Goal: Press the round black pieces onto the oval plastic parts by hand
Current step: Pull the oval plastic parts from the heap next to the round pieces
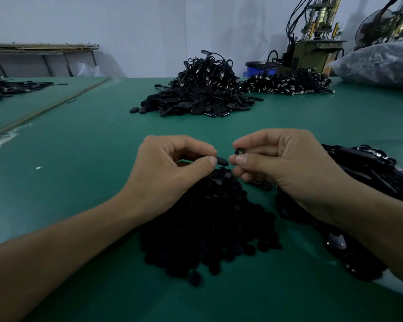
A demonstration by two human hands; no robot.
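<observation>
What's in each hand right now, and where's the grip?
Left hand pinches an oval plastic part by one end; right hand pinches a round black piece between thumb and forefinger.

Two hands (172, 168) (291, 163), five black heaps (207, 224) (370, 180) (196, 96) (286, 83) (5, 87), one bag (377, 63)

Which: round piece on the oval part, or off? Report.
Off: right hand pinches the round piece, a gap from the oval part in the left hand.
</observation>
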